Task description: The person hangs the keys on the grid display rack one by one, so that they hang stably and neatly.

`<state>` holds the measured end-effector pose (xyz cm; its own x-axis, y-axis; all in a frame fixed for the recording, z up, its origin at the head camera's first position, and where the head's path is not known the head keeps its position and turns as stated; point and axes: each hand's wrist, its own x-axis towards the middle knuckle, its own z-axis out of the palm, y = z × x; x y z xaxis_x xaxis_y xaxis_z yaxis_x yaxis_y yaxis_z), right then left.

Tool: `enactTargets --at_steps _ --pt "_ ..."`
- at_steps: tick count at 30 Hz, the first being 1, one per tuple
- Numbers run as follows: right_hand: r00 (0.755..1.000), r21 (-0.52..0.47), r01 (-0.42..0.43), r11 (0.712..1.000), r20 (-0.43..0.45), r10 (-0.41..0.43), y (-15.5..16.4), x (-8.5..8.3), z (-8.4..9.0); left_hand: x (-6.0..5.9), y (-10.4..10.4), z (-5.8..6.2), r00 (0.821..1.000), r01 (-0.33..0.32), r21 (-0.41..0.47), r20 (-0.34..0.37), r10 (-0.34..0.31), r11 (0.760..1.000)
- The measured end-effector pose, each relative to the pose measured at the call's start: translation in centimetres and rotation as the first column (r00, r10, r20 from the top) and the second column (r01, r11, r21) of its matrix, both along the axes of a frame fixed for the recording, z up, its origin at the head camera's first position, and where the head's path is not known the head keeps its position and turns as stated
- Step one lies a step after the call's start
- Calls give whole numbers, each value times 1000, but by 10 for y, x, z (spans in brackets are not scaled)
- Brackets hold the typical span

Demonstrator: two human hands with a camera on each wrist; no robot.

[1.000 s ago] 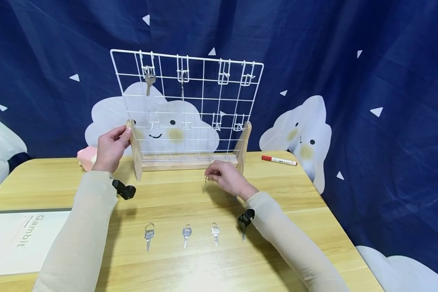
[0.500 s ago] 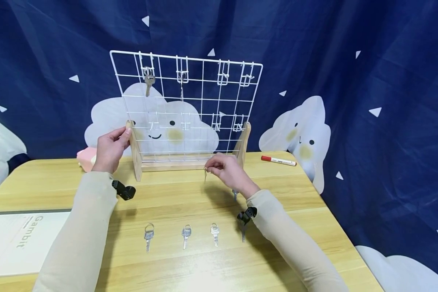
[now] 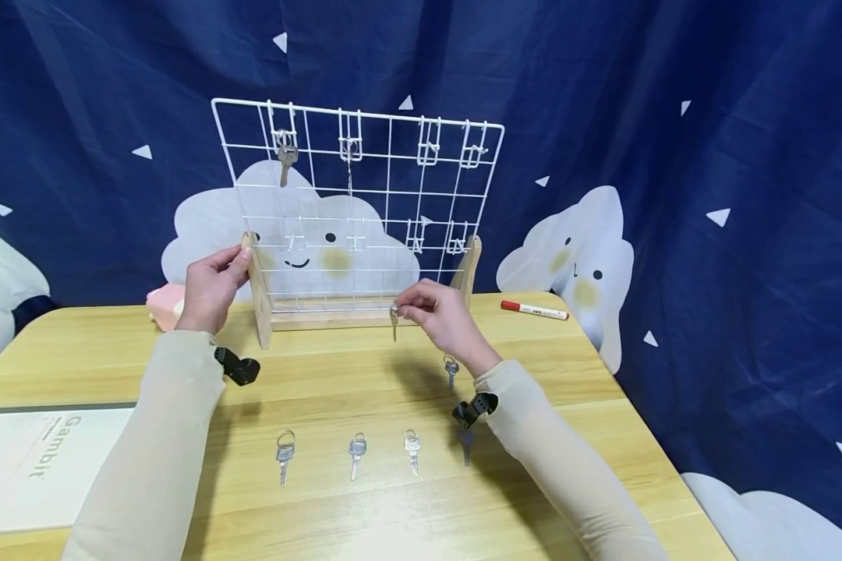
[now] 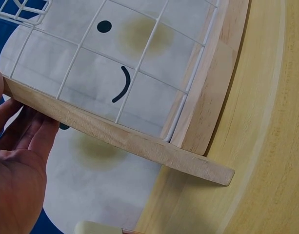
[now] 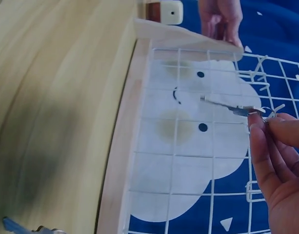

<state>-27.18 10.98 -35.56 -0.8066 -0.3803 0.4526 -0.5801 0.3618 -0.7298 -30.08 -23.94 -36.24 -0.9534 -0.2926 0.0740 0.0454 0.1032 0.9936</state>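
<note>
Materials of rack, keys and table
A white-coated wire grid [image 3: 358, 202] is framed in matt wood; shiny metal keys [image 3: 354, 453] are laid on a smooth wood-grain table [image 3: 365, 514].

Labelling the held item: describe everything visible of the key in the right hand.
The key is small, silvery metal, with a thin ring at its head. The right hand pinches it at the ring end between fingertips, so it hangs blade down, clear of the table, in front of the rack's wooden base. In the right wrist view its blade lies across the white wire grid; whether it touches the wire cannot be told. Nothing else touches it.
</note>
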Motion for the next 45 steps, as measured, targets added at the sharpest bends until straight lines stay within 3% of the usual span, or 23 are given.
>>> enactTargets --at_steps 8,15,25,31,40,45 --pt "999 -100 19 995 35 -15 0 1 12 2 2 0 1000 5 59 -5 -4 998" --pt "997 -143 75 987 9 -75 2 2 23 1 1 -2 999 13 135 -37 -9 991" --pt "991 -174 134 976 21 -132 4 -2 51 0 2 -3 999 13 101 -34 -10 995" --pt "991 -254 131 958 -6 -136 6 -9 75 0 1 -1 1000 8 15 3 -8 1000" --pt "980 -324 180 929 -21 -198 5 -18 92 0 0 1 1000 6 0 18 -6 1000" --pt "974 -358 198 912 -29 -223 3 -22 102 1 0 1 1000 12 37 7 -12 999"
